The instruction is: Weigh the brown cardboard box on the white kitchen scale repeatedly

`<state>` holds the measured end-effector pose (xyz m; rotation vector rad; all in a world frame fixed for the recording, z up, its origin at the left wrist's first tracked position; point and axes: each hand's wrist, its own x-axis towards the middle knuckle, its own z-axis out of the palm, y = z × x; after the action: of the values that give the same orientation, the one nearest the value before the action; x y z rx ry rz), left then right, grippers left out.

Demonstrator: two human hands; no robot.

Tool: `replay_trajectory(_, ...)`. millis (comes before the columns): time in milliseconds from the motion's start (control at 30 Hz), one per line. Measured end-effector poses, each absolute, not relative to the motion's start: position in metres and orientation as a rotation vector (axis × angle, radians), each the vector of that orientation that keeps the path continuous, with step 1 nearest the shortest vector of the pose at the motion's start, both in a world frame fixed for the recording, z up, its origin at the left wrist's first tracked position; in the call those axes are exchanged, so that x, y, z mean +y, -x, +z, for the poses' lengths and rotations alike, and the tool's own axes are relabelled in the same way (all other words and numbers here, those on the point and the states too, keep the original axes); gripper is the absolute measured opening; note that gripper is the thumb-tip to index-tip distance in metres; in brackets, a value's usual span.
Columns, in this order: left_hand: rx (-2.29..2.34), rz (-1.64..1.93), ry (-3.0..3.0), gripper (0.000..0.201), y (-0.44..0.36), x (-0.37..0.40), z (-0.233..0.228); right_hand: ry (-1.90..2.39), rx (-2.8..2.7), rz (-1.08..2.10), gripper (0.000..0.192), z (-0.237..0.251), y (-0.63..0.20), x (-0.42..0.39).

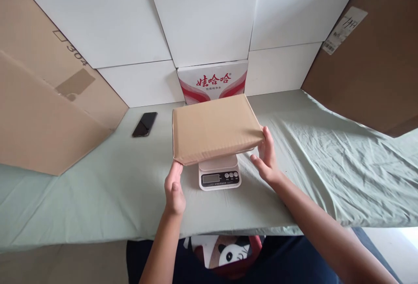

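A brown cardboard box [215,129], closed, is held between my two hands at the middle of the table. My left hand [175,190] grips its near left corner, with the fingers partly hidden beneath it. At the near right corner, the fingers of my right hand [267,157] press against the side, and the thumb stands apart from the cardboard. Under the box is a white kitchen scale [219,179]. Its display and buttons face me, while the box covers most of its platform. Whether the box rests on the platform or hangs just over it, I cannot tell.
A black phone [145,124] lies on the green tablecloth [107,197] to the left. White boxes [209,22] and a carton with red lettering [214,81] form a wall behind. Large cardboard panels [48,92] border both sides. The table's front edge is close to my lap.
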<state>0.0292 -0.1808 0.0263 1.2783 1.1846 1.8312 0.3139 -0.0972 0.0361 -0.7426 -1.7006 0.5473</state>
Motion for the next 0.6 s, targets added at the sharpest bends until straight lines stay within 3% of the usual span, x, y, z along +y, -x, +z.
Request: replay_trajectory(600,1.218,1.724,-1.254,0.083,-0.025,-0.184,0.018,0.830,-1.677,0.609,0.068,0.037,-0.311,-0.116)
